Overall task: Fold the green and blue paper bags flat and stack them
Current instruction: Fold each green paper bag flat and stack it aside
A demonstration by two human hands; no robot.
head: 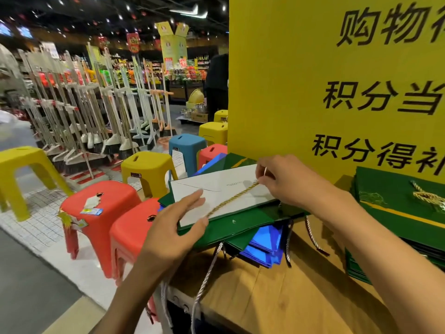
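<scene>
Pinching the gold cord (pixel 231 199) with my right hand (pixel 284 183), I rest my left hand (pixel 177 227), fingers straight, on the green bag (pixel 231 229). It lies flat atop blue bags (pixel 265 248) on the table (pixel 289 300).

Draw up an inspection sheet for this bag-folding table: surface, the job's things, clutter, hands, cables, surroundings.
Surface: brown tabletop, with bags piled at its left and right ends.
Job's things: flattened green paper bag, white panel up, tops a loose pile of green and blue paper bags. A twisted gold cord handle lies across it. A neater stack of green bags sits to the right.
Clutter: nothing seen.
Hands: left hand open, fingertips on the white panel's edge. Right hand pinches the gold cord's end.
Cables: nothing seen; only silver handle cords hang over the table's edge.
Surroundings: tall yellow sign board behind; red, yellow and blue plastic stools; rack of brooms.
</scene>
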